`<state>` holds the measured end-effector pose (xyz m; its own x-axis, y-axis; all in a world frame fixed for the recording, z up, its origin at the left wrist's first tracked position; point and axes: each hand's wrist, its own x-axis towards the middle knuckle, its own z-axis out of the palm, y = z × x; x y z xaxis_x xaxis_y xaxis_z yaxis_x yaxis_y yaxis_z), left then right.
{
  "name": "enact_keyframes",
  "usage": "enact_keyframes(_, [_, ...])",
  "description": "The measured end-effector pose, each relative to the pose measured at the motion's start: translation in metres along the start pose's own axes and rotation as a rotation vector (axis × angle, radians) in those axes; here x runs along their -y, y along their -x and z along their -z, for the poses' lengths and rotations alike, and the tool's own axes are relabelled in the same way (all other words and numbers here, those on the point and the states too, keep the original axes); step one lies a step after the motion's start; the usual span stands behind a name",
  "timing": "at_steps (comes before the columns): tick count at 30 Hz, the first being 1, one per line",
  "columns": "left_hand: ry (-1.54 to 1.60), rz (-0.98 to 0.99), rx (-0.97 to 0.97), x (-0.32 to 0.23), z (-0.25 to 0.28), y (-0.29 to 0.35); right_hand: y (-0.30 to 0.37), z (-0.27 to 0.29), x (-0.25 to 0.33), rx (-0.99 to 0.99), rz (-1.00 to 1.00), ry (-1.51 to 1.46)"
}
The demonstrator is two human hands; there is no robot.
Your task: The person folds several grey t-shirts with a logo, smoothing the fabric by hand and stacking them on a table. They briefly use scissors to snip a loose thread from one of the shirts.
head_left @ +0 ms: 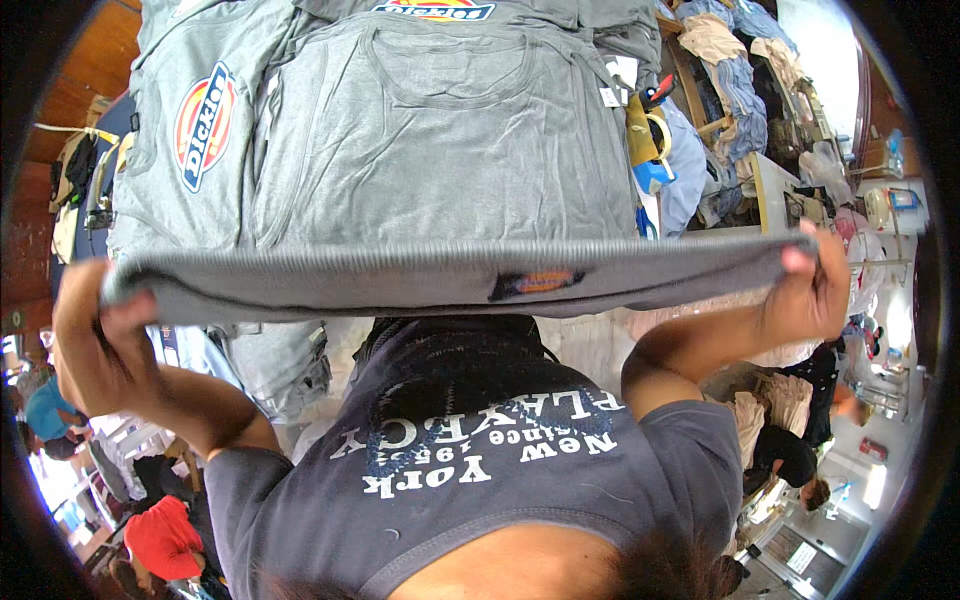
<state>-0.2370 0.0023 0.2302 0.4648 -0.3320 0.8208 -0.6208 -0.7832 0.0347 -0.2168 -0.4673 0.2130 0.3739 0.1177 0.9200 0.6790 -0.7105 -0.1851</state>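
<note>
A grey T-shirt (350, 282) is stretched edge-on between my hands, raised in front of my chest. Part of its coloured chest print shows right of the middle. My left hand (105, 325) is closed on one end, with the thumb pressed on the cloth. At the other end, my right hand (808, 285) pinches the fabric in the same way. Both hands are slightly blurred. Beyond the held shirt, another grey T-shirt (430, 150) lies spread face up with its neckline away from me. The held cloth hides its near edge.
More grey shirts with a printed emblem (205, 130) lie at the left and far side. A tape dispenser (655, 150) and a red-and-black handled tool (657, 92) sit at the right edge. Piled garments (730, 80) stand farther right. A person in red (165, 537) is at the lower left.
</note>
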Motion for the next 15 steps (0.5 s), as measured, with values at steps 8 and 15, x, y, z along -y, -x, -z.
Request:
enact_keyframes(8, [-0.363,0.143,0.489,0.15,-0.198,-0.012,0.001,-0.206,-0.109,0.478,-0.212,0.123])
enact_keyframes(15, [-0.306,0.233,0.703,0.158,-0.288,0.026,0.087,-0.281,-0.179,0.625,-0.302,0.232])
